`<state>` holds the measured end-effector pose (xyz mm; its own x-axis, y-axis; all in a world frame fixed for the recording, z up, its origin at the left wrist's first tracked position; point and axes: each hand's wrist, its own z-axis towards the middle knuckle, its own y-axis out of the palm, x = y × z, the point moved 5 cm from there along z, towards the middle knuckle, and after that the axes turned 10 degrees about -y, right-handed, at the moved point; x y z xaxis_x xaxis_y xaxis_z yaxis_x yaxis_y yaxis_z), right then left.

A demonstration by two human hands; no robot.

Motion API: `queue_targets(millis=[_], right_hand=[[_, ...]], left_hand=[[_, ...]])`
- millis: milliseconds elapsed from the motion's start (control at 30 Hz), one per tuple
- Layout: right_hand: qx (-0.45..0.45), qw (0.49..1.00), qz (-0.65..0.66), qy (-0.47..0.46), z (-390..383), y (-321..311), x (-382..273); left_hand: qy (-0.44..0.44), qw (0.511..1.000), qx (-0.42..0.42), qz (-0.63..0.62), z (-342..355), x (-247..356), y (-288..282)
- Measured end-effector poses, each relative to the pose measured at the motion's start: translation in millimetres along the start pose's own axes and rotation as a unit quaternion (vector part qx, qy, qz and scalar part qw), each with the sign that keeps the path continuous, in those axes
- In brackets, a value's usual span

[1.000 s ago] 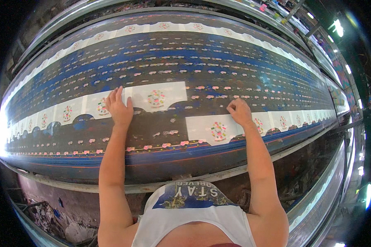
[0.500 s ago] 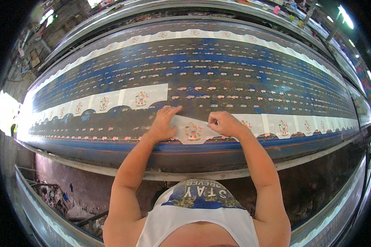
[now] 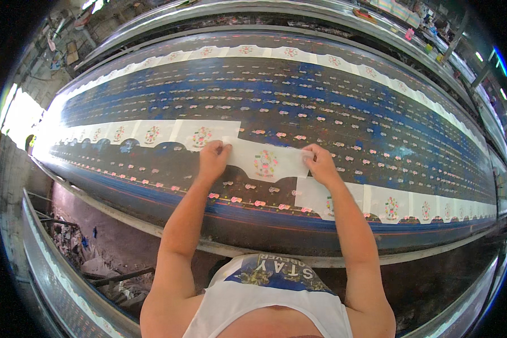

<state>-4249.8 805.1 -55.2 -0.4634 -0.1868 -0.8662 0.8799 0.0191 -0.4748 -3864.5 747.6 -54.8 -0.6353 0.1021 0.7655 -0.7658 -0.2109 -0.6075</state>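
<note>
A white cut fabric piece point(image 3: 248, 155) with a colourful round floral print and a curved lower edge stretches between my hands. My left hand point(image 3: 212, 162) pinches its left corner, close to the end of the row of printed pieces point(image 3: 169, 132) on the left. At the opposite corner, my right hand point(image 3: 321, 164) grips it with thumb and fingers. The piece's left end overlaps or nearly touches the last piece of that row; I cannot tell which. My right forearm crosses above the nearer row of similar pieces point(image 3: 376, 197) on the right.
The long dark table point(image 3: 253, 236) carries rows of small pink and white printed marks. Another row of white pieces point(image 3: 225, 52) runs along its far side. A metal rail point(image 3: 265, 260) edges the near side. More long tables stand beyond and behind.
Both hands have lifted the fabric piece off the near right row and carried it away from me, up to the end of the left row. The view has turned slightly.
</note>
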Motion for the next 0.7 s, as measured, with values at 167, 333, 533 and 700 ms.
queue_targets(millis=[167, 333, 533, 700], right_hand=[[0.143, 0.990, -0.016, 0.004, 41.4, 9.3, 30.1], [0.218, 0.971, -0.089, 0.035, 52.6, 16.5, 48.1], [0.288, 0.955, 0.011, 0.077, 47.9, 11.2, 63.5], [0.275, 0.942, 0.168, 0.098, 38.6, 1.3, 56.6]], left_hand=[[0.115, 0.983, 0.129, 0.056, 33.4, -2.2, 22.7], [0.069, 0.984, 0.112, 0.119, 50.1, -23.5, 37.0], [0.045, 0.983, 0.164, 0.069, 48.2, -21.7, 32.4], [0.049, 0.983, 0.155, 0.080, 46.1, -20.7, 30.9]])
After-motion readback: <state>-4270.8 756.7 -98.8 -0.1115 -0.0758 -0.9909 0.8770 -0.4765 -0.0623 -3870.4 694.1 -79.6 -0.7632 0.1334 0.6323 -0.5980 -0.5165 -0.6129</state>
